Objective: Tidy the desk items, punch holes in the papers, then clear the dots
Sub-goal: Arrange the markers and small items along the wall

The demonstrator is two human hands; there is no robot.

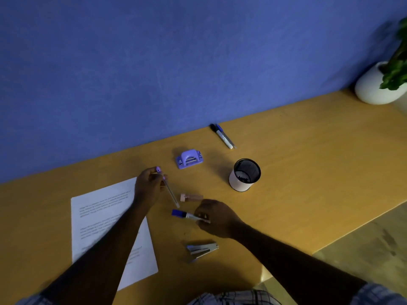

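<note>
My left hand (148,186) grips a thin clear pen with a purple cap (170,192), held above the desk with its tip pointing down-right. My right hand (214,217) pinches a marker with a blue cap (185,214) that lies low over the desk. A purple hole punch (189,159) sits beyond both hands near the wall. White printed papers (99,216) lie at the left, partly under my left forearm. A black mesh pen cup (245,175) stands upright to the right of the punch.
Two markers (222,135) lie side by side by the blue wall. A small pink eraser-like block (191,197) rests between my hands. A grey stapler (202,249) lies near the front. A white plant pot (376,84) stands at the far right. The desk edge (330,245) runs diagonally at the right.
</note>
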